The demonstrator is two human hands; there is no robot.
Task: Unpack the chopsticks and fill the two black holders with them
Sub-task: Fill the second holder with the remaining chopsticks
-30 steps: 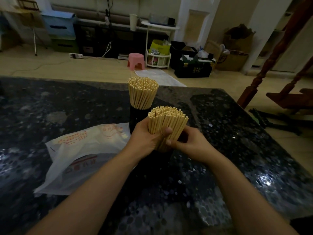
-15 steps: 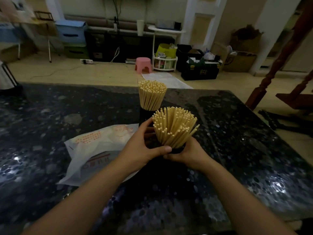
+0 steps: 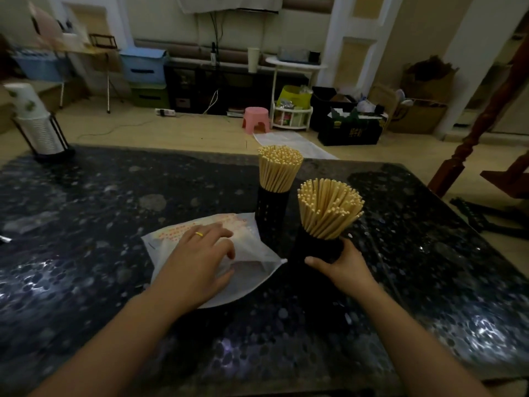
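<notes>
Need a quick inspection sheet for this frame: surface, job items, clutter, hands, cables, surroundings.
Surface: dark speckled stone table, glossy glare patches.
Job's things: far black holder full of chopsticks; near black holder full, its chopsticks fanned out; white plastic bag lies flat, looks empty.
Clutter: stack of paper cups in a rack at the table's far left corner.
Hands: left hand flat on the bag, fingers spread; right hand grips the near holder's base.
Cables: none on the table; power strip and cords on the floor behind.
Surroundings: pink stool, storage bins, cardboard boxes, wooden stair post at right.
</notes>
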